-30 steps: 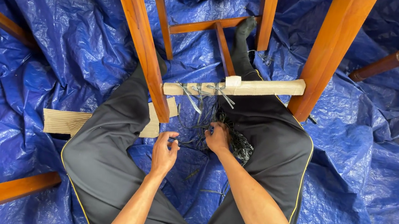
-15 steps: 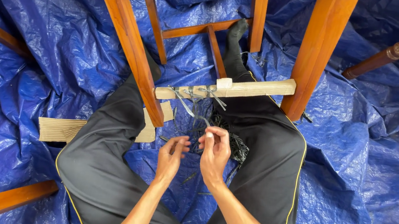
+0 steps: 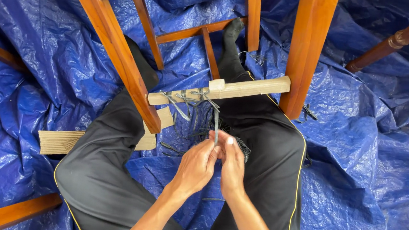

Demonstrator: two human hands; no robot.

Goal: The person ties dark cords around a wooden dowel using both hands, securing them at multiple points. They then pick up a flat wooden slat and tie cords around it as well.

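Observation:
My left hand (image 3: 196,166) and my right hand (image 3: 232,163) are pressed together just below a pale wooden rail (image 3: 248,88) of a wooden chair frame (image 3: 115,43). Both pinch a thin dark strip (image 3: 216,124) that runs up from my fingertips to the rail, where other dark strips (image 3: 186,99) are wrapped and hang loose. A frayed dark bundle (image 3: 244,146) lies on my right thigh beside the right hand. My legs in black trousers (image 3: 106,170) stretch under the chair.
A crumpled blue tarp (image 3: 363,164) covers the floor. A flat piece of cardboard (image 3: 60,141) lies by my left knee. Another chair's turned leg (image 3: 403,37) slants at the upper right, and a wooden rail (image 3: 8,213) lies at the lower left.
Both hands have come together and risen from the lap toward the rail, pulling a dark strip taut. The view has shifted slightly closer to the chair.

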